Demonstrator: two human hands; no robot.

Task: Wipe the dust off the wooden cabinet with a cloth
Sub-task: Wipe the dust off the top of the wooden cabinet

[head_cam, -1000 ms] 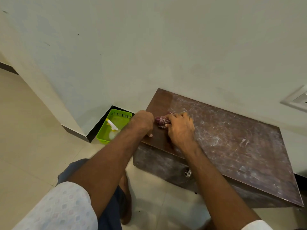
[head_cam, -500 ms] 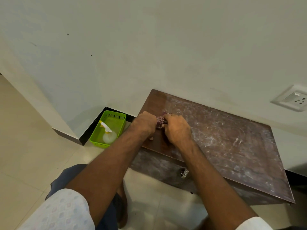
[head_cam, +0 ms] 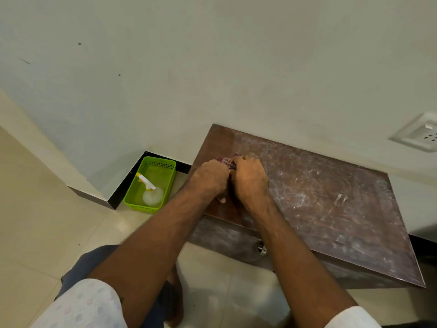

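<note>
A low dark wooden cabinet (head_cam: pixel 331 200) stands against the wall, its top streaked with white dust except for a cleaner strip at the left end. A small maroon checked cloth (head_cam: pixel 228 161) is bunched on that left end. My left hand (head_cam: pixel 210 178) and my right hand (head_cam: pixel 250 181) sit side by side on the top, both closed on the cloth, which shows only above the knuckles. A metal knob (head_cam: pixel 261 249) sticks out of the dusty front.
A green plastic basket (head_cam: pixel 170 176) holding a white spray bottle (head_cam: pixel 151 192) sits on the tiled floor in the wall corner, left of the cabinet. A wall socket (head_cam: pixel 418 136) is at the upper right. My knee and foot are below, near the cabinet front.
The view has shifted a little. Both hands stay on the cloth at the cabinet's left end, drawn slightly closer together.
</note>
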